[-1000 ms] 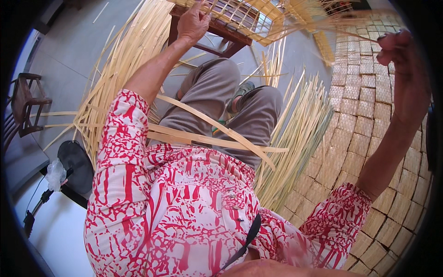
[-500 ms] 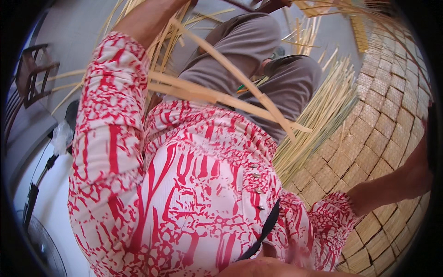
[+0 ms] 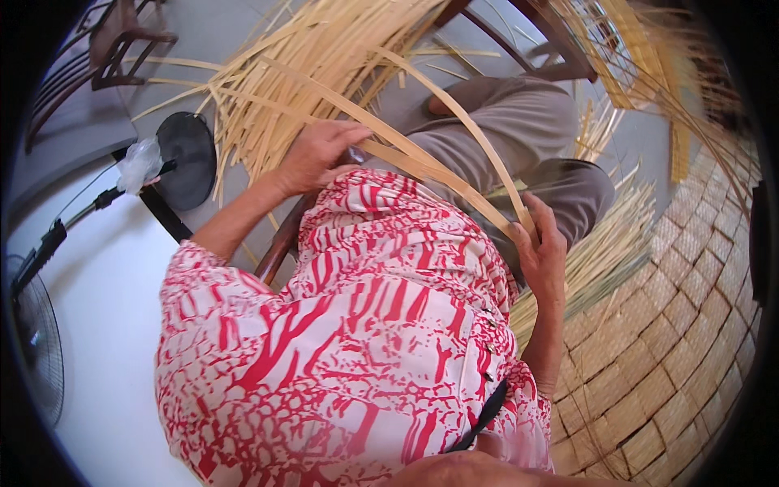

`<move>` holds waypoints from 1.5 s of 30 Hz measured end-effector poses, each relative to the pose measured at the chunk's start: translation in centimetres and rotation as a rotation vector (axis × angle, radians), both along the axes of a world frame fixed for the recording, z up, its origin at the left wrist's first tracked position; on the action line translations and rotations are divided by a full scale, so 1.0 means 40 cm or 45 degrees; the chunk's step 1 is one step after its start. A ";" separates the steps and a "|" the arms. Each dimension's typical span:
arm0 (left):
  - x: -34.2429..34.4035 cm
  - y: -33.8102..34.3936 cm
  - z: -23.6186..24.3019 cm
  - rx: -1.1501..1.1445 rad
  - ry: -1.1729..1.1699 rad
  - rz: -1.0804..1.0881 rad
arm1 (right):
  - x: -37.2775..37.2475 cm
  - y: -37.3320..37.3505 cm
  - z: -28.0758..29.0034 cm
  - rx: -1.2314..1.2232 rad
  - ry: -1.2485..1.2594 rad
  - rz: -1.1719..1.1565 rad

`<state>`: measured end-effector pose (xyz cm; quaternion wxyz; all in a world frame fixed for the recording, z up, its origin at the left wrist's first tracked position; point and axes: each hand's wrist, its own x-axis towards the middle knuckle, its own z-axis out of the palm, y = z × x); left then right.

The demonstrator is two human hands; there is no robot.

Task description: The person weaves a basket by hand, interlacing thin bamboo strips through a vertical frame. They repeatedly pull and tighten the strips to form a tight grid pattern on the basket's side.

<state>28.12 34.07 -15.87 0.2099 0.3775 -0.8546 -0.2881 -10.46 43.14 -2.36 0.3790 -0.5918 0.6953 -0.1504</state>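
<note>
Long flat pale strips, which look like split bamboo (image 3: 434,169), lie across my lap. Their near right ends are pinched between the thumb and fingers of my right hand (image 3: 544,247). One narrower strip (image 3: 469,122) bows upward from the same grip. At the left of my lap, my left hand (image 3: 320,156) curls over the dark, shiny, rounded end (image 3: 352,155) of what looks like a brown wooden bar (image 3: 284,243) beside me. Its fingertips come close to the strips, and I cannot tell whether they touch them.
A big heap of loose strips (image 3: 324,61) lies on the floor ahead. Thin stalks (image 3: 617,231) are bundled to the right, beside stacked woven squares (image 3: 649,325). A dark wooden chair (image 3: 122,49) and a standing fan (image 3: 36,341) are on the left, yellow slatted pieces (image 3: 625,73) far right.
The view has shifted. My left arm has come down from the far edge to beside my lap. My right hand has moved in from the right and taken hold of the strips' ends.
</note>
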 end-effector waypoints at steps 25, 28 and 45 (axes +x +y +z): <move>-0.666 -0.137 0.320 -0.830 0.239 -0.394 | 0.025 -0.051 -0.155 -0.268 -0.260 0.332; -0.798 0.006 0.326 -0.558 0.256 -0.615 | 0.014 -0.078 -0.173 -0.235 -0.748 0.034; -0.760 -0.187 0.308 -0.165 0.141 -0.422 | -0.324 -0.040 -0.116 -0.552 -1.742 -0.779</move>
